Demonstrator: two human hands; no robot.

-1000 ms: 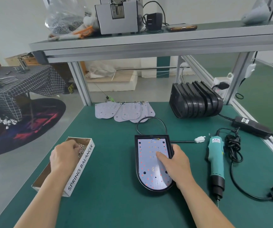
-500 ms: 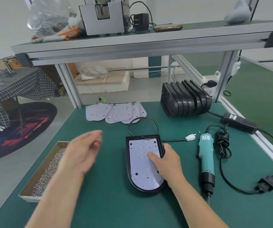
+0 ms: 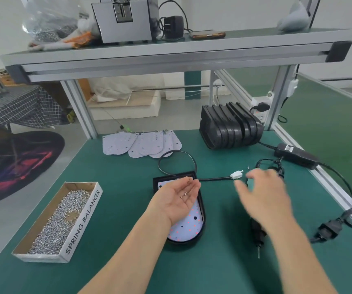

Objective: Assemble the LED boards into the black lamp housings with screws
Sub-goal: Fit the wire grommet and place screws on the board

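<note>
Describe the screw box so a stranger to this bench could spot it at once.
Start at the green bench top under the aluminium shelf. On its near left side, left of the black lamp housing, lies a shallow open cardboard box. Unlike its neighbours, it holds a bed of small silver screws and has SPRING BALANCER printed along its white side.

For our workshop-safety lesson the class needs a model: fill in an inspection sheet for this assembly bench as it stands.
Surface: green bench mat, flat.
Job's things: LED board seated in black housing; spare boards fanned behind; spare housings lined up back right; box of screws at left.
Clutter: nothing seen.
Hands: left hand palm up, carrying a few screws; right hand blurred, above the electric screwdriver.
Cables: housing lead looped, white connector loose; power adapter with cord coiled at right.
Surroundings: shelf overhead with phone; checked-cloth table at left.
</note>
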